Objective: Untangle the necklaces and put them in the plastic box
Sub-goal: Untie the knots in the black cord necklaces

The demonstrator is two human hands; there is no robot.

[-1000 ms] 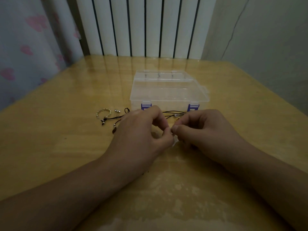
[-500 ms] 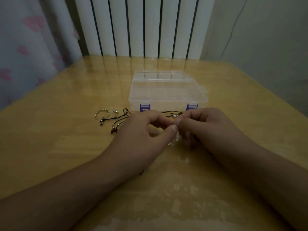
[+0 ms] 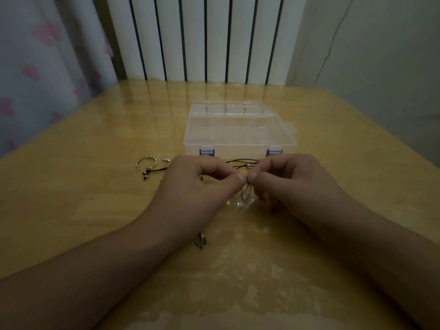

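Note:
A clear plastic box (image 3: 239, 133) with purple latches sits closed on the wooden table (image 3: 83, 198), just beyond my hands. My left hand (image 3: 197, 186) and my right hand (image 3: 292, 184) meet fingertip to fingertip and pinch a thin silver chain (image 3: 245, 198) that dangles between them over the table. Black cord necklaces (image 3: 240, 163) with a small bead lie behind my fingers, in front of the box. Another black cord end (image 3: 154, 171) trails out to the left of my left hand. A small dark pendant (image 3: 202, 241) lies under my left wrist.
A silver ring-shaped bracelet (image 3: 145, 163) and a small silver bead (image 3: 165, 159) lie left of the box. A white radiator (image 3: 202, 36) stands behind the table, a curtain with pink hearts (image 3: 35, 67) at the left, a wall at the right.
Both hands have lifted slightly and drawn tighter together around the chain. The view has tilted up a little. The box and loose pieces stayed put.

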